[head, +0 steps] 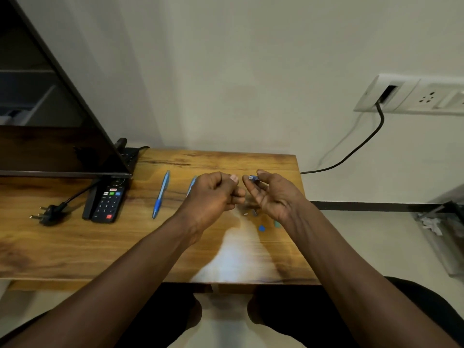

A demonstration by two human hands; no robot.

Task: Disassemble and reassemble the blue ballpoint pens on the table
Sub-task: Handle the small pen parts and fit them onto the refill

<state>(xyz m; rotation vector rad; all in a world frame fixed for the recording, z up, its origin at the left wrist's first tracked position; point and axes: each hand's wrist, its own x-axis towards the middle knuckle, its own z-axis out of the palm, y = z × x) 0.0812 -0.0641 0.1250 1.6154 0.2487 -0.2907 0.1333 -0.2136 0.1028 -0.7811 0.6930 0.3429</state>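
Blue pen barrel (252, 177), head view: this short piece is pinched between the fingertips of the right grip (273, 199) and raised above the tabletop (226, 259). The left grip (213, 194) is curled closed just beside it, thumb laid on forefinger; nothing is seen held in it. Small loose parts (254, 212) and a blue piece (262, 228) are scattered beneath the right grip, so one pen is judged dismantled, with reassembly outstanding. One whole pen (160, 194) lies untouched to the left; a second pen (192, 184) is half hidden behind the left grip.
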